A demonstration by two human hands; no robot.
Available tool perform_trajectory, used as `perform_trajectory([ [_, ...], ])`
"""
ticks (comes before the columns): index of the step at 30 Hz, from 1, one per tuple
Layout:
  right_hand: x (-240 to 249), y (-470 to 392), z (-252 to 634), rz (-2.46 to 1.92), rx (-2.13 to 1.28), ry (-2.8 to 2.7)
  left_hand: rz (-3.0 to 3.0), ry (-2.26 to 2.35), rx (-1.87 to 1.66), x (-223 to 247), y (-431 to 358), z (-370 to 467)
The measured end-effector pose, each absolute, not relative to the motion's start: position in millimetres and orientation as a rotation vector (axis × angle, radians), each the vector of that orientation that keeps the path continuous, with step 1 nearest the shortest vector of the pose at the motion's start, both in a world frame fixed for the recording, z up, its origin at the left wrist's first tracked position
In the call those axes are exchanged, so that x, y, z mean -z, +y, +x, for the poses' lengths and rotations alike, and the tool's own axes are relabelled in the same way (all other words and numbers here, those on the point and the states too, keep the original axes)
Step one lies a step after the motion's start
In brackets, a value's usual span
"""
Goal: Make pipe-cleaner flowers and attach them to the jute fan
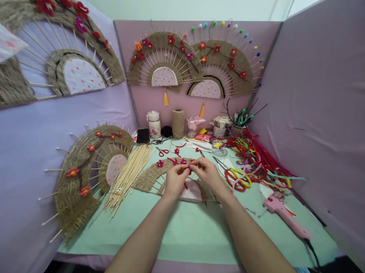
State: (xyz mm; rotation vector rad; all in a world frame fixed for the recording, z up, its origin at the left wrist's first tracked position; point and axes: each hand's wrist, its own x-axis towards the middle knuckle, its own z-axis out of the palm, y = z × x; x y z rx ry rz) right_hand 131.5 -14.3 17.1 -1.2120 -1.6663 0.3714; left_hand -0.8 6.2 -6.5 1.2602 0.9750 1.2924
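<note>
My left hand [175,180] and my right hand [210,175] meet fingertip to fingertip above a half-round twine fan [149,177] lying on the table. Both are closed in a pinch on a small piece of red pipe cleaner [185,186], whose short end hangs below the fingers. Most of that piece is hidden by the fingers. Red and magenta fuzzy flowers [160,163] lie along the fan's upper band. The fan's white, red-dotted centre [194,193] shows beneath my hands.
To the right lie large scissors [238,180], a heap of coloured pipe cleaners [255,154] and a pink glue gun [286,218] with its cord. Bamboo sticks [128,178], small red scissors [162,152] and a finished fan [71,191] are leftward. A twine spool [178,124] stands behind.
</note>
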Motion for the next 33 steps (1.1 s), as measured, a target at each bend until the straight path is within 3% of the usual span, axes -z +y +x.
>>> perform_trajectory([
  [6, -15.5, -16.1, 131.3, -1.209, -0.138, -1.852, 1.615, 1.187, -1.319, 0.1, -3.2, -3.0],
  [12, -13.3, -14.6, 131.1, -1.213, -0.129, -1.992, 1.774, 1.258, -1.271, 2.1, -2.5, -5.3],
  [19, -14.0, -9.0, 138.0, -1.267, -0.495, -1.523, 1.181, 0.985, -1.288, 6.8, 12.8, -5.9],
  [24, -8.2, -5.0, 135.4, -1.267, -0.69, -1.518, 1.064, 0.924, -1.313, 5.8, 13.4, -7.9],
  [33, -7.5, -10.3, 129.1, -1.172, -0.386, -1.687, 0.993, 0.878, -1.258, 7.2, 12.3, -6.6],
])
